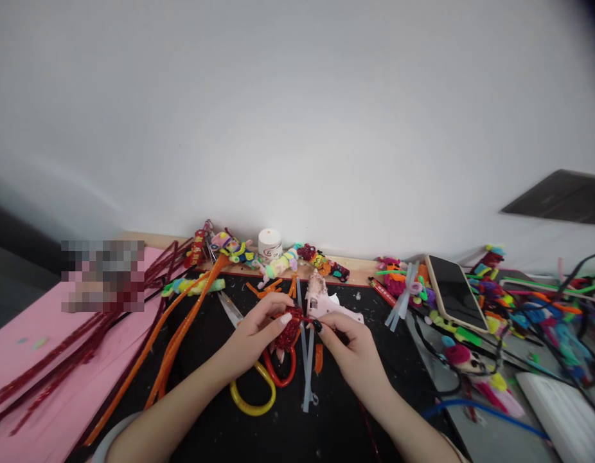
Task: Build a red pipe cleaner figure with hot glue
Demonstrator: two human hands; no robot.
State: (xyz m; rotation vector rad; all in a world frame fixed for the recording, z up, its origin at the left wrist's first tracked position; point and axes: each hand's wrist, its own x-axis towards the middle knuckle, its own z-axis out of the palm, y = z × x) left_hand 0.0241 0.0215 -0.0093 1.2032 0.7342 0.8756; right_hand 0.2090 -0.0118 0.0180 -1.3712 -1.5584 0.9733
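Both my hands meet over a black mat and pinch a small red glittery pipe-cleaner piece. My left hand wraps its fingers round the left side of the piece. My right hand pinches the piece's right end between thumb and fingertip. A pink hot glue gun lies just behind my hands. Scissors with yellow and red handles lie under my left hand. Clear glue sticks rest on the mat between my hands.
Long orange pipe cleaners and dark red glittery ones lie to the left, on a pink sheet. Small colourful pipe-cleaner figures and a white roll line the wall. A phone and tangled coloured pieces lie at right.
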